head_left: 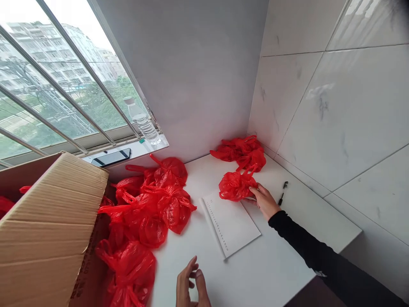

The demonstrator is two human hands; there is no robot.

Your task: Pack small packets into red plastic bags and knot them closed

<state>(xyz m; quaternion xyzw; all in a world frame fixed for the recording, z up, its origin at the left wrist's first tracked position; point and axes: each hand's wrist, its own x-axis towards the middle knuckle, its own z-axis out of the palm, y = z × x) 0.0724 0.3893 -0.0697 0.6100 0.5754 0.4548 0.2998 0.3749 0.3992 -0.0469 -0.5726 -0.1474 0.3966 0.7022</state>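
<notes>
My right hand (264,200) grips a crumpled red plastic bag (234,186) by its right side, over the top end of an open notebook (234,226). What the bag contains, if anything, cannot be made out. A heap of red plastic bags (244,151) lies just behind it in the corner. My left hand (191,283) is at the bottom edge of the view, above the white tabletop, with thumb and fingers apart and nothing between them. To its left, several knotted red bags (153,200) are piled on the table.
A cardboard box (54,217) with more red bags inside stands at the left. A black pen (283,192) lies right of the notebook. On the sill of the barred window are a phone (111,157) and a clear plastic bottle (142,121). Walls bound the table behind and right.
</notes>
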